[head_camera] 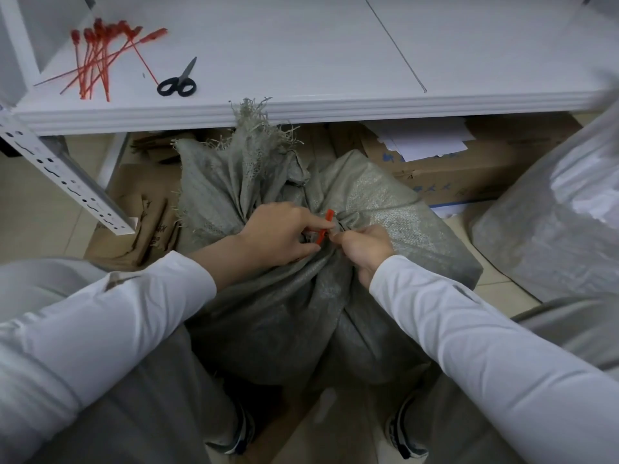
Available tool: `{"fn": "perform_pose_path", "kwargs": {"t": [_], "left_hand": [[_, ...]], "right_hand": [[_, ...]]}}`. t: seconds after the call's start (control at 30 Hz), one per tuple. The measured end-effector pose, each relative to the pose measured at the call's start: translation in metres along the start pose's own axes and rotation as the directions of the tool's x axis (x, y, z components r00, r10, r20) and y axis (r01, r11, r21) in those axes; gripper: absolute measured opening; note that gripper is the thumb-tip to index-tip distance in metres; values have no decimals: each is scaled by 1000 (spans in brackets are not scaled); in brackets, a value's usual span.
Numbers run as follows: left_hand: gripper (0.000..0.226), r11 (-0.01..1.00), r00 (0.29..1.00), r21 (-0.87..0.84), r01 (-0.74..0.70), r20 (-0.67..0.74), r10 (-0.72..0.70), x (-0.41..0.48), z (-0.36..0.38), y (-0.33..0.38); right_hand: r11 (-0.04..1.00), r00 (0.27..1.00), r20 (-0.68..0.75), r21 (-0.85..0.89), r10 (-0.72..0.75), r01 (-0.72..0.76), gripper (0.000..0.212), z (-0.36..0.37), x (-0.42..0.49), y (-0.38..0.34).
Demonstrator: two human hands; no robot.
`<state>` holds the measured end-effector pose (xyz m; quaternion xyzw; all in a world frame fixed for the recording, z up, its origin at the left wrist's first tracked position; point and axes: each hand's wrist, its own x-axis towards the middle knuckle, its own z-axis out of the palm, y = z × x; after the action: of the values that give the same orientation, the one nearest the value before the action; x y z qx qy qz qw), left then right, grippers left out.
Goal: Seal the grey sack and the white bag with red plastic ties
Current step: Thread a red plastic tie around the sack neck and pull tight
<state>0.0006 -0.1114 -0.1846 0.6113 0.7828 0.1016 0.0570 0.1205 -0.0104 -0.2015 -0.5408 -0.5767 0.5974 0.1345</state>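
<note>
Both arms in white sleeves reach down and forward, and the hands meet at the gathered neck of the grey sack [365, 202]. The sack stands on the floor between the person's feet, its frayed mouth flopped up against the tabletop [301, 45] edge.

Left hand [284, 232]: knuckles up, wrist bent inward. Grip closed, with thumb and forefinger pinching the red tie [325, 226], whose tab sticks up just above the fingertips.

Right hand [365, 249]: fingers curled tight, touching the left fingertips. Grip closed at the tie's lower end. The strap is hidden under the fingers.

White bag [542, 236]: on the floor to the right, near the sack.

On the tabletop, far left, lies a loose heap of spare red ties [97, 58], with black-handled scissors [177, 82] just beside it. A cardboard box [469, 169] sits under the tabletop.
</note>
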Motion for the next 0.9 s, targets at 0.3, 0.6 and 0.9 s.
{"fn": "perform_pose_path", "kwargs": {"t": [0.3, 0.6, 0.9], "left_hand": [[39, 995, 994, -79, -69, 76, 75, -5, 5, -2], [34, 985, 984, 10, -172, 59, 171, -7, 11, -3], [13, 979, 984, -105, -177, -6, 177, -9, 14, -10]], "right_hand": [[990, 972, 195, 28, 133, -141, 22, -5, -6, 2], [969, 937, 322, -240, 132, -54, 22, -7, -7, -3], [985, 835, 528, -148, 156, -91, 33, 3, 2, 3]]}}
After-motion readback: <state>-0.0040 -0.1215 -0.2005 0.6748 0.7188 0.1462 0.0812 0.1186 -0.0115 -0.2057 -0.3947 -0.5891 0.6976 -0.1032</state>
